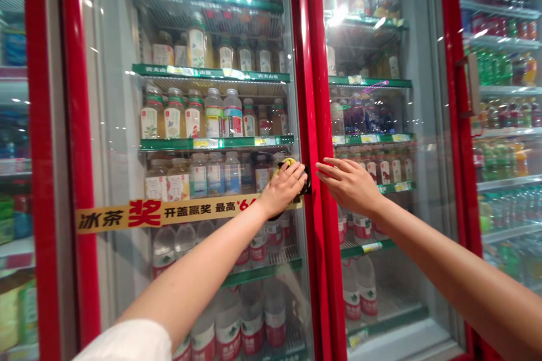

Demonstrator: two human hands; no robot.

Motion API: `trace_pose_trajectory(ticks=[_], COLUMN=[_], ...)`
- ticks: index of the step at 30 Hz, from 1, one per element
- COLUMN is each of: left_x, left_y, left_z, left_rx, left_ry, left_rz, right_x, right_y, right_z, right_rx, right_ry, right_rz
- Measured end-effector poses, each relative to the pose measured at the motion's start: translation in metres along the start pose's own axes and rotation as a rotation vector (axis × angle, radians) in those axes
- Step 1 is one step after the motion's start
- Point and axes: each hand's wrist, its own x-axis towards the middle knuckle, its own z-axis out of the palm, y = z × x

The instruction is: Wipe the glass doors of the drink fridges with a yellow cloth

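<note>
My left hand (283, 187) is pressed over a yellow and black cloth (287, 162) against the left glass door (110, 141). Most of the cloth is hidden under the palm and fingers, with its edges showing above and beside them. This hand is close to the red door frame (312, 107), over the right end of a yellow strip with printed characters (199, 211). My right hand (349, 183) holds nothing; its fingers are stretched out, with the tips at the red frame of the right door.
Behind the glass, several shelves with green edges (215, 142) hold bottled drinks (232, 113). Large water bottles (228, 324) stand low down. A door handle (471, 84) projects at the right, beside another drinks cooler (508, 90). Further shelves lie at the far left.
</note>
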Motion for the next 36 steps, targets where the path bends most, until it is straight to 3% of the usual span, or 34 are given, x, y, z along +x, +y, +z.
trace_pose_trajectory(ticks=[4, 7, 12, 15, 17, 18, 21, 23, 25, 28, 30, 32, 34, 36], left_x=[0.024, 0.021, -0.042, -0.045, -0.028, -0.019, -0.009, -0.02, -0.037, -0.051, -0.054, -0.06, -0.074, -0.091], left_y=[-0.008, 0.007, 0.05, 0.044, 0.03, 0.025, 0.025, 0.035, 0.042, 0.027, 0.005, -0.014, -0.019, -0.01], left_z=[0.0, 0.003, 0.009, 0.005, 0.002, 0.001, 0.001, 0.004, 0.005, -0.005, -0.02, -0.036, -0.049, -0.054], left_rx=[0.005, -0.001, -0.03, -0.09, -0.1, -0.079, -0.005, 0.014, -0.01, -0.064, -0.057, -0.022, 0.01, 0.013], left_ry=[-0.023, -0.033, -0.047, -0.064, -0.056, -0.042, 0.003, 0.02, 0.014, -0.063, -0.106, -0.108, -0.095, -0.113], left_rz=[-0.178, -0.252, 0.022, 0.108, 0.018, -0.094, -0.31, -0.242, -0.069, 0.056, -0.067, -0.286, -0.457, -0.462], right_x=[0.001, -0.002, -0.018, -0.02, -0.018, -0.017, -0.017, -0.019, -0.022, -0.022, -0.019, -0.017, -0.014, -0.008], right_y=[0.001, 0.001, -0.01, -0.018, -0.023, -0.025, -0.031, -0.035, -0.038, -0.041, -0.044, -0.047, -0.052, -0.059], right_z=[-0.003, -0.003, 0.0, 0.003, 0.005, 0.006, 0.006, 0.005, 0.003, 0.001, 0.0, 0.0, 0.0, 0.003], right_rx=[0.001, 0.01, 0.042, 0.057, 0.062, 0.064, 0.085, 0.102, 0.107, 0.105, 0.107, 0.122, 0.15, 0.183], right_ry=[0.026, 0.034, -0.032, -0.056, -0.057, -0.059, -0.076, -0.081, -0.073, -0.062, -0.055, -0.036, -0.01, 0.013], right_rz=[0.04, 0.076, 0.034, -0.023, -0.045, -0.052, -0.058, -0.052, -0.043, -0.045, -0.043, -0.042, -0.045, -0.035])
